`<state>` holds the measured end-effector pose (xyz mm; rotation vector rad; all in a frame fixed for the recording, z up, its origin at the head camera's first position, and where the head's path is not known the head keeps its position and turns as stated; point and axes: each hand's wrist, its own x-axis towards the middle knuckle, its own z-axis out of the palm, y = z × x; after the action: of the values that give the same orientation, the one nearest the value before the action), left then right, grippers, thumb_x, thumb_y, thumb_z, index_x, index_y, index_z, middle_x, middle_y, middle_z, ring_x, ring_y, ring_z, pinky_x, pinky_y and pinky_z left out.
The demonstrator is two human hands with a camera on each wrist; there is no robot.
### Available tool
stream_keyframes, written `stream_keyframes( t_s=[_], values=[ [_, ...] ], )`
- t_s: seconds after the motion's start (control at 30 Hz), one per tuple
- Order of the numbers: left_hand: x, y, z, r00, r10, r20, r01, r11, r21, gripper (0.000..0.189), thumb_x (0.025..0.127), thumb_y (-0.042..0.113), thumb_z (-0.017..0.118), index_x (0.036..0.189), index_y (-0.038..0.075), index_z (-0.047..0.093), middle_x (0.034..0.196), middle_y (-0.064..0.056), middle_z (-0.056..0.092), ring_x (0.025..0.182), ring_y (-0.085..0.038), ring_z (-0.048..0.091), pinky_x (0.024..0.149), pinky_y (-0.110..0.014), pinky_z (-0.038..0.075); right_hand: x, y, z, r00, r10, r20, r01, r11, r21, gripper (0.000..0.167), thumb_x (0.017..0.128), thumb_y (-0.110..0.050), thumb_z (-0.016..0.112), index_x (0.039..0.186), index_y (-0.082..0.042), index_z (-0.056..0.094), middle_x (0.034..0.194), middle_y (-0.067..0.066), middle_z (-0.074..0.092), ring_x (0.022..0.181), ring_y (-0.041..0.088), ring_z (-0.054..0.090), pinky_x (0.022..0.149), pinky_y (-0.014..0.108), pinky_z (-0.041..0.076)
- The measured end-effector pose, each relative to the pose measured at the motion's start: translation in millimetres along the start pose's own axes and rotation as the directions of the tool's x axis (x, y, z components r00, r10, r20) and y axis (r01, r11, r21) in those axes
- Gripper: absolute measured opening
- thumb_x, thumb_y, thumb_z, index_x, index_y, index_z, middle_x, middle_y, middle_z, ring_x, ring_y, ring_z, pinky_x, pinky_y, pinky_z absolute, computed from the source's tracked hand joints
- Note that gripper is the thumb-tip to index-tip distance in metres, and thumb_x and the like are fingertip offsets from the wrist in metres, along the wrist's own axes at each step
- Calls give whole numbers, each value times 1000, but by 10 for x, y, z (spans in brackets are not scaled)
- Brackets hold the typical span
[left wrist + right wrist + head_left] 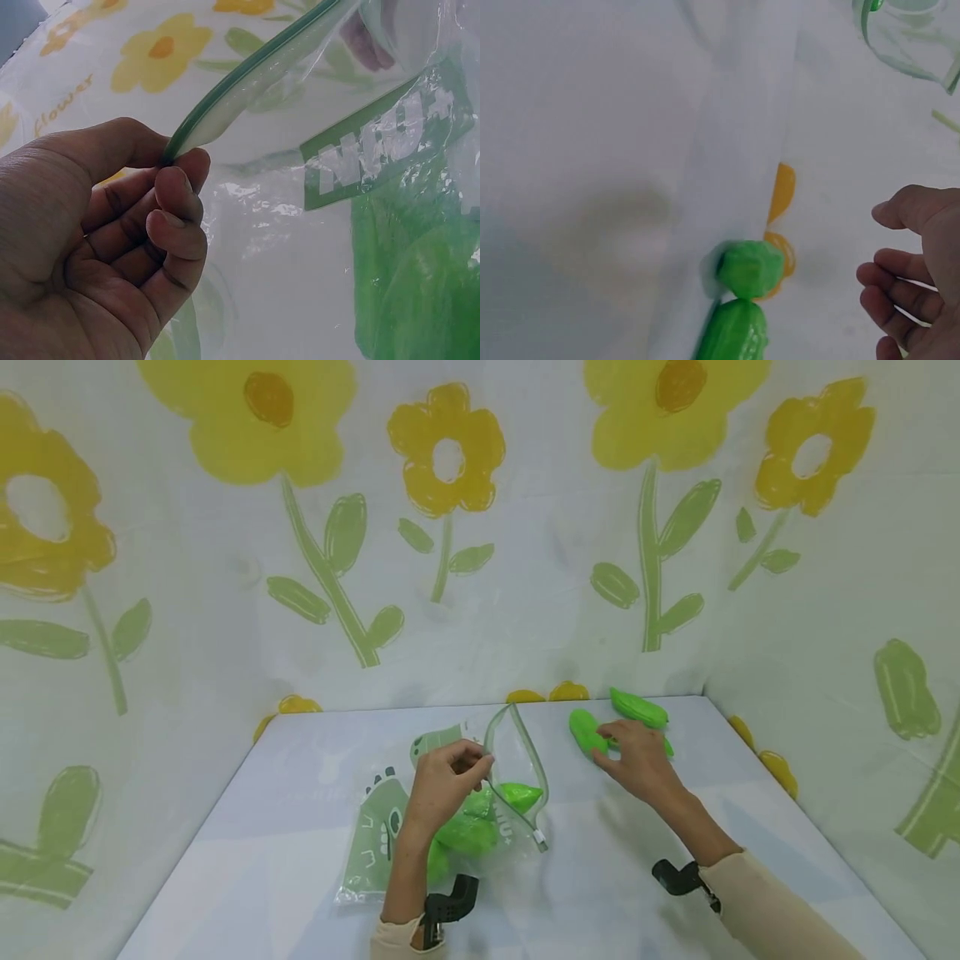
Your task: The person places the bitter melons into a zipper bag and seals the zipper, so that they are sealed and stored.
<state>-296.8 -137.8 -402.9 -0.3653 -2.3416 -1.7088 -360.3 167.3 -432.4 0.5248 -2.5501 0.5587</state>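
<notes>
My left hand (448, 777) pinches the green rim of a clear zip bag (537, 762) between thumb and fingertips, and its mouth gapes wide. Green lettering (375, 142) shows on the bag in the left wrist view. Several bright green pieces (467, 835) lie in the bag, partly behind my left wrist. My right hand (637, 760) hovers at the back right with thumb and fingers apart, holding nothing. Beside its fingertips lies a toy green vegetable (584, 730). A ridged, cucumber-like one (637, 707) is behind the hand, and another is mostly hidden by it.
A green dinosaur print (371, 839) on clear plastic lies flat on the left of the white table (270, 810). The flower-print cloth wall (495, 643) rises at the table's back edge and along both sides. A dark camera mount sits on each wrist.
</notes>
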Motion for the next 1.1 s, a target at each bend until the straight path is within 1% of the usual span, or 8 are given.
stream_keyframes(
  t_s=[0.1,0.23,0.3,0.5,0.63,0.83,0.93,1.1],
  values=[
    [-6,1,-5,1000,8,5,-8,1000,1,7,92,5,73,97,2,74,76,-8,68,64,-32,63,57,-25,47,57,53,60,999,44,23,-43,999,-33,35,82,-16,81,109,5,71,110,20,70,103,40,62,82,56,37],
    [-3,-35,-28,999,27,19,-27,1000,0,7,93,13,74,97,7,75,76,-2,68,63,-24,63,58,-26,49,111,121,164,991,112,73,-107,991,-77,40,84,-21,80,112,5,70,114,22,68,108,42,60,83,55,37],
    [-4,-55,-33,999,30,29,-30,1000,0,7,93,16,74,97,9,75,77,0,68,64,-24,64,59,-28,51,104,157,218,986,138,93,-129,986,-101,42,85,-22,80,113,6,69,115,24,67,109,42,59,84,56,37],
    [10,-60,-25,999,39,36,-39,999,-15,8,93,18,74,97,10,75,77,0,68,64,-24,64,59,-28,51,70,231,318,978,180,109,-165,978,-128,47,85,-25,81,116,7,67,113,24,66,102,39,60,77,53,37],
    [22,-37,-29,998,47,40,-46,999,-16,10,94,19,74,96,10,75,77,-1,69,64,-23,64,58,-27,50,85,266,349,969,213,126,-194,970,-145,51,86,-29,79,119,7,65,113,24,65,104,39,58,79,54,37],
    [16,-29,-16,997,57,51,-56,998,-12,11,94,19,73,97,8,74,78,-2,69,63,-18,63,58,-29,52,70,296,381,959,251,130,-229,960,-163,52,87,-33,78,116,8,65,107,23,64,99,40,57,79,54,37],
    [7,-36,-10,997,51,57,-51,999,0,10,94,19,72,97,10,74,77,0,68,64,-20,64,58,-29,52,52,320,412,955,265,134,-242,956,-166,52,87,-34,78,116,8,65,108,24,64,99,42,57,80,56,37],
    [-4,-40,-8,997,46,61,-46,999,9,7,95,18,72,96,11,74,76,1,67,66,-33,65,58,-28,51,26,348,483,948,282,148,-253,949,-189,52,87,-36,77,113,7,65,106,24,64,98,43,58,81,58,38]
  ],
)
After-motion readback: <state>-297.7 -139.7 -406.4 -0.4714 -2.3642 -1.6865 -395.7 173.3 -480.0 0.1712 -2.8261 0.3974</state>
